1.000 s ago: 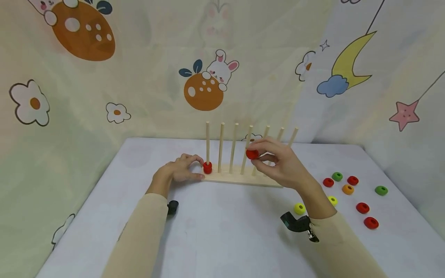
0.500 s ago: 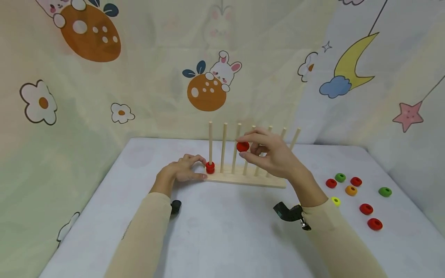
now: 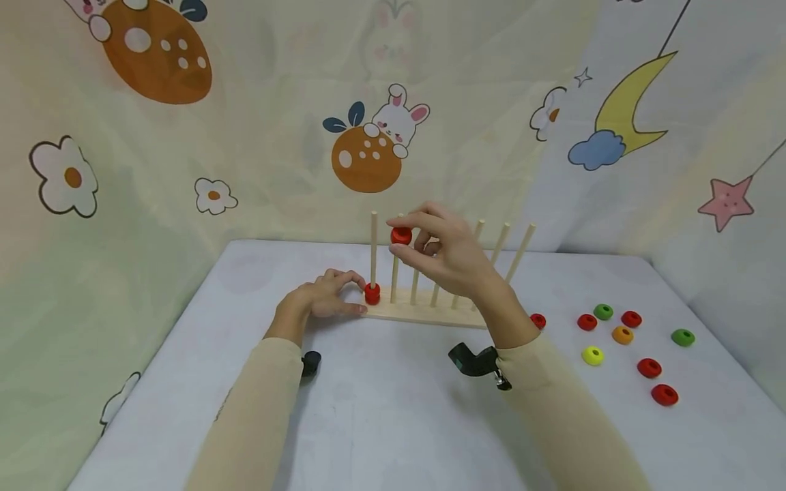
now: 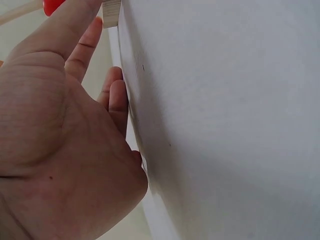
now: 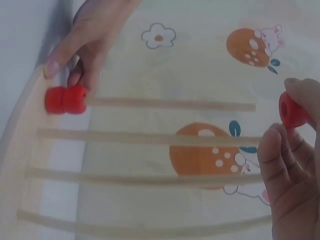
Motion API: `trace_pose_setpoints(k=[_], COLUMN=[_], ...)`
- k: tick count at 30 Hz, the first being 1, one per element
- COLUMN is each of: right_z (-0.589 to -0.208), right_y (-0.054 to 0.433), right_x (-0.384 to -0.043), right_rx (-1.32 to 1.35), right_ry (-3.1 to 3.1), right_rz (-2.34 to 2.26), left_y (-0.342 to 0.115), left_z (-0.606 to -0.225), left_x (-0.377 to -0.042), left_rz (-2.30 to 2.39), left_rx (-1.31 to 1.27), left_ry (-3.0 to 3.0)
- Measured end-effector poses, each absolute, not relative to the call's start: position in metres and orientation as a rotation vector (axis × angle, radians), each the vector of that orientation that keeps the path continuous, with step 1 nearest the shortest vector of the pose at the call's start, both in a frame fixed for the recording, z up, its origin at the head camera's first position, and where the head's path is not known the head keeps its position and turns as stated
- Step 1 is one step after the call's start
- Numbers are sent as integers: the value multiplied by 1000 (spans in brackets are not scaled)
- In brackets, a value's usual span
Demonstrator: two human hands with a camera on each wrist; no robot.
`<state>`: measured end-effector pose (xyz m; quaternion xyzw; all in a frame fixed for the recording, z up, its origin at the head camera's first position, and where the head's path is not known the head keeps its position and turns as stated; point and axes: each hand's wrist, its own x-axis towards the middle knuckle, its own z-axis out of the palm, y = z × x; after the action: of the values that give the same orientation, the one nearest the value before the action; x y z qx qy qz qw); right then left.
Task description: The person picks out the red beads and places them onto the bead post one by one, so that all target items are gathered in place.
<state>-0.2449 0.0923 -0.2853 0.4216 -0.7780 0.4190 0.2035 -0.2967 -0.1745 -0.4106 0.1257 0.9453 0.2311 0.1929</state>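
Note:
Between thumb and index finger, my right hand (image 3: 451,256) pinches a red bead (image 3: 401,236). It is raised close to the top of the second peg from the left, just right of the first peg (image 3: 374,249). In the right wrist view a hole shows in the held bead (image 5: 291,110), which is apart from the peg tips. Two red beads (image 3: 372,294) are stacked at the bottom of the first peg. My left hand (image 3: 325,296) holds the left end of the wooden peg board (image 3: 424,314), thumb at its front edge. My right hand hides some peg tops.
Loose beads lie on the white table (image 3: 381,409) to the right: several red (image 3: 665,395), green (image 3: 683,337), orange (image 3: 623,335) and yellow (image 3: 592,355). One red bead (image 3: 537,321) lies beside my right forearm. A patterned cloth (image 3: 270,136) hangs behind the table.
My right hand has carried the red bead left and upward, from around the fourth peg to the second. My left hand has stayed at the board's left end.

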Motion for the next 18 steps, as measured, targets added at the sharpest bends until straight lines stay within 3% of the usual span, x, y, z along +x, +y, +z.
trace_pose_setpoints(k=[18], right_z=[-281], right_y=[59], right_x=[-256], right_rx=[995], right_ry=[-2254], right_rz=[1253], left_y=[-173], left_z=[-407], left_x=[-293], left_rz=[679], left_rx=[319], left_ry=[2636])
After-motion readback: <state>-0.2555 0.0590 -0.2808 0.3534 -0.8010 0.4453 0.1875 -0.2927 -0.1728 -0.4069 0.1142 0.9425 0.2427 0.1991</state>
